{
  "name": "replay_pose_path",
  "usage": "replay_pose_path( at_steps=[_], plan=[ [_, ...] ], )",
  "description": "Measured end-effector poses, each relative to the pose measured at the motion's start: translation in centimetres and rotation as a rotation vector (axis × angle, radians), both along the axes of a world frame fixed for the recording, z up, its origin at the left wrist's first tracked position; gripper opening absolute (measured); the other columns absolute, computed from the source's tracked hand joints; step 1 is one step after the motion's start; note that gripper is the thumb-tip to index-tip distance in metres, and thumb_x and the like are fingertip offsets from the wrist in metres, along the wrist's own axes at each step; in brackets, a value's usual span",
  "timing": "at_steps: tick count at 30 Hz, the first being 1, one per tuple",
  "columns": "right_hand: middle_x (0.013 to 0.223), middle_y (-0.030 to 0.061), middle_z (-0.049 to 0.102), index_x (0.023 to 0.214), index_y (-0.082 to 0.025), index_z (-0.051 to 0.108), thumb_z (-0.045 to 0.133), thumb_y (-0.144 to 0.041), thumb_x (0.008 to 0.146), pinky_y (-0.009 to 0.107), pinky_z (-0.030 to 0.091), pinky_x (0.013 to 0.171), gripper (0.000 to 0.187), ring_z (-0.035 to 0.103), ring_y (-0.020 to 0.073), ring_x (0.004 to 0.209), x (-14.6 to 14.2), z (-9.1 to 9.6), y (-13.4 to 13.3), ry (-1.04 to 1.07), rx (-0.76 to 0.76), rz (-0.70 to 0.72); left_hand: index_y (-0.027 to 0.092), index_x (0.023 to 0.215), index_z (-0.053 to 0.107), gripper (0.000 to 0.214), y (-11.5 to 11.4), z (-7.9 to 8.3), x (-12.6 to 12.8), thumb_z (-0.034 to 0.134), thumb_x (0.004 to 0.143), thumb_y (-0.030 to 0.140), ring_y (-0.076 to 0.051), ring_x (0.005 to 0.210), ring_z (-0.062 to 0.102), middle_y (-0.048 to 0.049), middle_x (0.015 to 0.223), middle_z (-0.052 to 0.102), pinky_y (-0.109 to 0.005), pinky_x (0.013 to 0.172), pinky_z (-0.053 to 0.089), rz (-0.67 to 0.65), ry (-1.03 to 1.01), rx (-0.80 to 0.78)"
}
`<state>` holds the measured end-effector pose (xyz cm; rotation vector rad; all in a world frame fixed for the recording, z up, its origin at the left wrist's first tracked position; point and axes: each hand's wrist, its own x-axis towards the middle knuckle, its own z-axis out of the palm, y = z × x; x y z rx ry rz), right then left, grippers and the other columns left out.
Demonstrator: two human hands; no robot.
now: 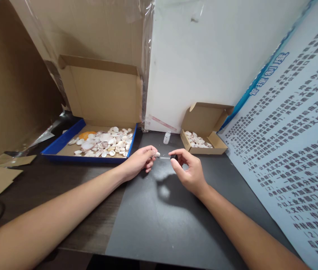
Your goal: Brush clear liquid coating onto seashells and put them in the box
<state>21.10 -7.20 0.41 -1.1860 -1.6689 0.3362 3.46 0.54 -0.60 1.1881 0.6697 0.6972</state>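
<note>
Pinching a white shell (157, 154) between closed fingers, the left hand (140, 162) seemingly steadies it facing the thin stem (164, 158) of a black cap (173, 156), which the right hand (189, 171) grips with curled fingers; a small bottle (167, 138) stands behind on the bench (153, 221).

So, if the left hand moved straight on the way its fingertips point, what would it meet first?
Probably the thin, pale stem on the black cap in the right hand. Its tip may touch the small white piece the left hand pinches; depth is unclear.
</note>
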Motion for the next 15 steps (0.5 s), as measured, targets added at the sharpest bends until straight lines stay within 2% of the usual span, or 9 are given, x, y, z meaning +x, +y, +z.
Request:
replay_pose_path(
  at_steps=[8, 15],
  plan=[
    [0.063, -0.0034, 0.057, 0.101, -0.019, 0.062, 0.061, -0.028, 0.083, 0.023, 0.044, 0.05, 0.02, 0.049, 0.0103, 0.05, -0.16, -0.15, 0.16, 0.039, -0.005, -0.012, 0.019, 0.08, 0.05, 0.016, -0.04, 0.08, 0.01, 0.06, 0.081, 0.031, -0.004, 0.043, 0.035, 0.0062, 0.066, 0.043, -0.017, 0.04, 0.032, 0.002, 0.006, 0.0],
    [0.06, -0.0033, 0.054, 0.094, -0.018, 0.065, 0.057, -0.023, 0.084, 0.023, 0.042, 0.049, 0.014, 0.048, 0.0104, 0.051, -0.09, 0.2, 0.03, -0.002, -0.002, 0.006, 0.018, 0.08, 0.051, 0.015, -0.09, 0.12, 0.05, 0.06, 0.08, 0.03, -0.004, 0.043, 0.036, 0.0059, 0.066, 0.044, -0.017, 0.039, 0.032, 0.017, -0.012, -0.021]
  ],
)
